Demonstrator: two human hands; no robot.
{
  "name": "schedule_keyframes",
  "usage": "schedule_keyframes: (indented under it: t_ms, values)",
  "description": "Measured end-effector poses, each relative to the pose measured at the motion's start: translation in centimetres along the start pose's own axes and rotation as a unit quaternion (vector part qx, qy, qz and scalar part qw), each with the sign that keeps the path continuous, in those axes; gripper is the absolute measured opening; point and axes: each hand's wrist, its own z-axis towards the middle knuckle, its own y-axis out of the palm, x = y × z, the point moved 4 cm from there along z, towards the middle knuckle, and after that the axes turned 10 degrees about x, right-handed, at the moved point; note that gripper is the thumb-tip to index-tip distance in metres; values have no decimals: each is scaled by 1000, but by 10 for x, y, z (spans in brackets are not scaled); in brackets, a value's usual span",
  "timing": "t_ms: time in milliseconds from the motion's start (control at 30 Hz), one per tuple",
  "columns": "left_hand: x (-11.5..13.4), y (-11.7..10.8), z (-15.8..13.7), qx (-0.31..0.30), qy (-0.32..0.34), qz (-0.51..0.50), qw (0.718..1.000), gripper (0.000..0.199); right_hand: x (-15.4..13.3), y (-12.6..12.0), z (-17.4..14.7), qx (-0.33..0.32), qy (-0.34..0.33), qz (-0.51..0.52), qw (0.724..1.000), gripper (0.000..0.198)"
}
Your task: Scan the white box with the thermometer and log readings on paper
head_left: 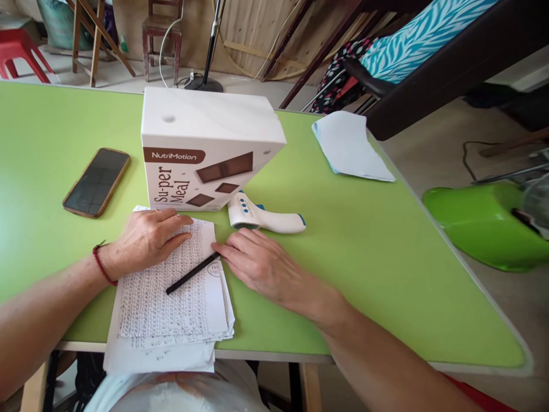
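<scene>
My left hand (pixel 148 237) lies on the upper left of a stack of handwritten sheets (pixel 171 312), its fingers stretched out and slightly apart. At the sheets' right edge, my right hand (pixel 257 260) has its fingers closed at one end of a black pen (pixel 191 274). The pen slants down to the left across the densely written top page. Whether these fingertips also pinch the paper's edge, I cannot tell. Just beyond my right hand lies a white and blue handheld infrared thermometer (pixel 274 220). A white NutriMotion box (pixel 210 149) stands behind the papers.
A smartphone (pixel 96 183) lies on the green table (pixel 364 274), left of the box. Folded white paper (pixel 349 146) rests near the far right edge. On the floor are a green plastic object (pixel 480 229), a wooden chair (pixel 160 34) and a red stool (pixel 19 51).
</scene>
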Motion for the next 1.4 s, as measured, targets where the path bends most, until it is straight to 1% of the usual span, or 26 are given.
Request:
schedule_keyframes:
  t_ms: [67,133,200,233,267,300,367,400,433,467,500,533,633,667,767,833,1000,1167,1267,1400]
  values:
    - [0,2,-1,-16,10,14,1000,24,4,2,-3,-16,-2,-1,1000,18]
    - [1,3,-1,-24,20,24,999,27,11,-2,-3,-4,8,13,1000,20]
    - [4,2,0,-33,24,33,999,29,19,-11,-2,50,47,60,996,19]
    - [5,2,1,-38,24,36,998,30,24,-16,-1,93,87,96,987,17]
    - [6,2,1,-44,23,37,998,31,28,-20,-1,143,137,139,970,15]
    - [8,2,1,-49,22,35,998,31,31,-22,-2,191,194,186,944,15]
    - [11,3,-1,-61,26,22,998,33,33,-19,-4,261,298,281,874,13]
    - [13,4,-2,-69,30,17,997,33,32,-14,-5,278,334,322,841,12]
    - [15,6,-3,-79,36,18,996,34,29,-7,-6,282,357,358,815,10]
    - [17,7,-5,-92,43,24,995,36,26,0,-5,276,373,384,798,8]
    - [18,9,-6,-107,48,36,992,38,22,6,-4,264,383,400,790,6]
    - [20,10,-7,-121,53,51,990,41,20,12,-3,249,388,409,788,4]
    - [24,14,-7,-147,53,90,984,44,19,24,1,215,398,394,800,4]
    - [25,15,-7,-149,50,99,983,44,20,26,2,217,402,382,803,4]
    - [28,17,-6,-141,47,113,982,42,28,28,2,252,416,343,804,5]
    - [30,17,-5,-130,51,115,984,41,30,28,3,267,411,321,810,6]
    - [31,18,-5,-140,47,112,983,41,31,28,4,257,383,297,836,8]
    - [33,17,-4,-144,50,112,982,36,29,28,4,265,359,289,847,8]
    - [34,17,-4,-148,54,115,981,32,28,29,5,256,355,277,856,8]
    - [36,17,-4,-145,64,125,979,33,27,29,5,245,349,275,862,8]
